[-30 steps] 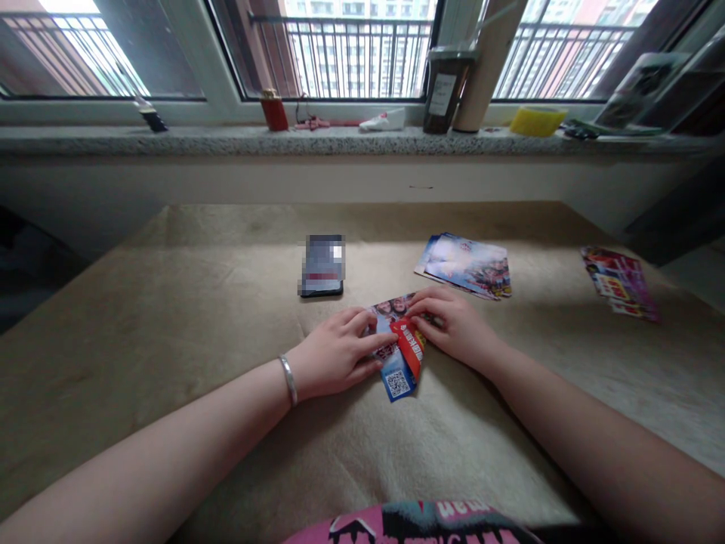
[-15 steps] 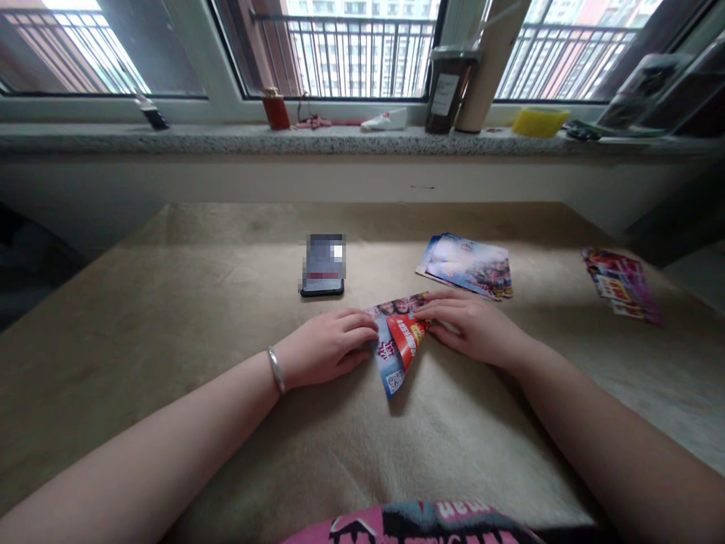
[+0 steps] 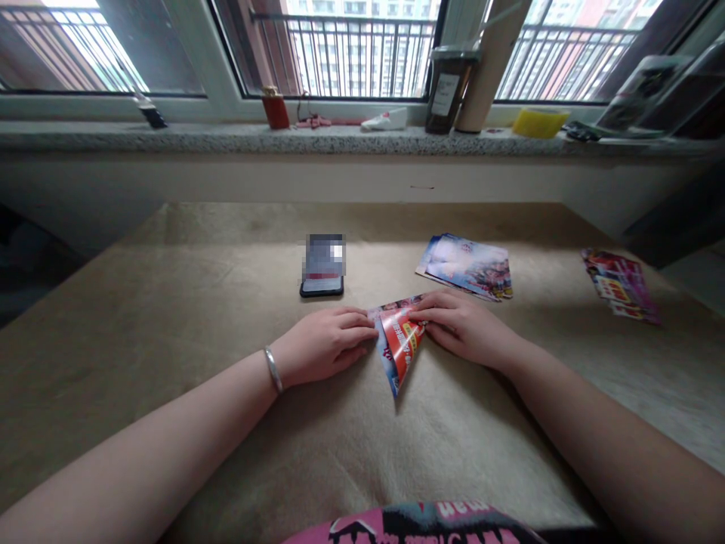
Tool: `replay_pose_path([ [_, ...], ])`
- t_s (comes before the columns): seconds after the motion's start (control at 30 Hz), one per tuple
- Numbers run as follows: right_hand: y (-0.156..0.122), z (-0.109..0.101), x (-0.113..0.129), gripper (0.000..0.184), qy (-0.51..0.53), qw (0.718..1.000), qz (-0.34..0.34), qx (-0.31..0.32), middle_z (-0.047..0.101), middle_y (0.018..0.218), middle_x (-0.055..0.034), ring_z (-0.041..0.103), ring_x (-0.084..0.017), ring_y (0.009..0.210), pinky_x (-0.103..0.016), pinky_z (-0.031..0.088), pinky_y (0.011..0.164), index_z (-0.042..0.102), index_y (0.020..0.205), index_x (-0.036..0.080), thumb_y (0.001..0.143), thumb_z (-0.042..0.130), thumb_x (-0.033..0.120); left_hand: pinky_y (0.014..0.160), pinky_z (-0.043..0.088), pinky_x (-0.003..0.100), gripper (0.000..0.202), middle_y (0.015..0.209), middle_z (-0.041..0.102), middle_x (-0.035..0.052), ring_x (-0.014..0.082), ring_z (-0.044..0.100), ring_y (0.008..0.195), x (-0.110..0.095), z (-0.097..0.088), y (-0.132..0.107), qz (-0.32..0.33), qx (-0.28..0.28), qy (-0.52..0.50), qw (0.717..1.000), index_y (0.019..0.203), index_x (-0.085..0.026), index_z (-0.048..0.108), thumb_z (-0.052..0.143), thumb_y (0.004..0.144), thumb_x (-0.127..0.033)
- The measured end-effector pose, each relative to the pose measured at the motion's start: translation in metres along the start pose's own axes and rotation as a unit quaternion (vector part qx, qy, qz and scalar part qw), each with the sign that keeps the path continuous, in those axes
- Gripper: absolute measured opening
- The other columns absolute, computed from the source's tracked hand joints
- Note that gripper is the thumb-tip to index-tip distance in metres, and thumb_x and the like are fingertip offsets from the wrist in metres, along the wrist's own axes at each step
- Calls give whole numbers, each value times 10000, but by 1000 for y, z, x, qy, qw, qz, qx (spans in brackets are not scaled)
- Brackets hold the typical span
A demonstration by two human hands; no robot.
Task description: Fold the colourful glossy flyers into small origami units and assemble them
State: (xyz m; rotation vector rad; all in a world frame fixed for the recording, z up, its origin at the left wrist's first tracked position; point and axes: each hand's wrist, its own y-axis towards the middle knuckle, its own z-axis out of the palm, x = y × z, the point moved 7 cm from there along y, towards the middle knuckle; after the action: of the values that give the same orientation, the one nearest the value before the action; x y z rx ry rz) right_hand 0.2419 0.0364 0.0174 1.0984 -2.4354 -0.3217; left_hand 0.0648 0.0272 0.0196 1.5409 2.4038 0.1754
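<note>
A glossy printed leaflet lies between my hands, its red side folded over the blue side so that it tapers to a point towards me. My left hand, with a silver bangle at the wrist, holds the leaflet's left edge with its fingertips. My right hand has its fingers curled over the right edge, pressing the red flap. Both thumbs are mostly hidden. Just beyond the right hand is a stack of blue and pink leaflets.
A phone lies beyond my left hand on the beige-covered table. More printed leaflets are fanned out at the far right. On the granite windowsill behind stand a dark jar, a red bottle and a yellow tape roll.
The red flap has come further across to the left, covering more of the blue side and its QR code. My right hand has shifted slightly left; my left hand hardly moved.
</note>
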Motion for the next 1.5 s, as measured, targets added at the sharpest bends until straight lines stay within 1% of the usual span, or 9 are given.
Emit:
replay_pose_path([
  [0.17, 1, 3, -1, 293, -4, 1000, 0, 10, 665, 1128, -75, 569, -207, 1097, -402, 478, 945, 657, 1095, 212, 853, 505, 146, 937, 511, 368, 296, 1156, 637, 89, 193, 576, 1106, 2, 0, -2, 8, -7, 5, 1000, 1164, -189, 608, 452, 913, -207],
  [0.3, 2, 2, 0, 297, -6, 1000, 2, 4, 672, 1130, -69, 571, -205, 1110, -400, 478, 948, 662, 1092, 222, 849, 509, 146, 834, 541, 333, 285, 1116, 629, 102, 186, 610, 999, 6, 1, -3, -14, -12, 23, 1000, 1125, -211, 642, 436, 930, -237],
  [0.37, 3, 2, 0, 310, 0, 1000, 2, 2, 671, 1137, -63, 570, -202, 1113, -399, 480, 950, 656, 1109, 232, 852, 505, 147, 814, 541, 318, 284, 1087, 630, 97, 177, 610, 970, 8, 0, -3, -24, -16, 23, 999, 1109, -219, 652, 428, 937, -251],
  [0.5, 4, 5, 0, 319, 3, 1000, -1, 7, 666, 1156, -54, 557, -204, 1127, -403, 479, 957, 651, 1124, 222, 857, 497, 143, 869, 525, 329, 288, 1070, 639, 85, 177, 600, 1001, 7, 0, -3, -18, -11, 23, 1000, 1114, -215, 649, 425, 935, -235],
  [0.67, 6, 10, -1, 336, 21, 1000, 10, 20, 651, 1192, -42, 519, -221, 1184, -437, 470, 969, 640, 1151, 251, 861, 501, 154, 872, 526, 328, 277, 1053, 650, 84, 180, 606, 1006, 7, 0, -4, -17, -4, 24, 1000, 1095, -205, 656, 435, 930, -238],
  [0.87, 8, 22, -5, 315, 49, 995, 37, 77, 588, 1292, -33, 455, -239, 1260, -526, 372, 1056, 601, 1204, 267, 924, 456, 279, 876, 524, 315, 263, 1062, 662, 70, 169, 622, 986, 9, -2, -5, -24, -14, 18, 999, 1071, -202, 660, 441, 925, -217],
  [1.07, 8, 23, -4, 302, 50, 996, 33, 64, 601, 1273, -47, 469, -247, 1251, -545, 367, 1056, 611, 1186, 260, 912, 486, 285, 864, 526, 326, 265, 1087, 643, 87, 185, 607, 1007, 9, 1, -7, -12, 1, 31, 999, 1088, -193, 644, 454, 904, -207],
  [1.23, 9, 22, -3, 304, 54, 997, 25, 54, 608, 1263, -54, 477, -244, 1245, -542, 385, 1043, 617, 1184, 265, 903, 502, 271, 863, 526, 319, 279, 1144, 624, 88, 180, 604, 1012, 11, 3, -9, -20, 0, 12, 1000, 1117, -187, 624, 457, 894, -183],
  [1.5, 9, 26, -6, 332, 43, 996, 25, 68, 587, 1294, -28, 457, -238, 1262, -542, 363, 1061, 592, 1224, 274, 905, 498, 263, 860, 526, 324, 280, 1157, 618, 91, 180, 603, 1002, 12, 1, -7, -23, -12, 2, 1000, 1121, -195, 631, 457, 902, -178],
])
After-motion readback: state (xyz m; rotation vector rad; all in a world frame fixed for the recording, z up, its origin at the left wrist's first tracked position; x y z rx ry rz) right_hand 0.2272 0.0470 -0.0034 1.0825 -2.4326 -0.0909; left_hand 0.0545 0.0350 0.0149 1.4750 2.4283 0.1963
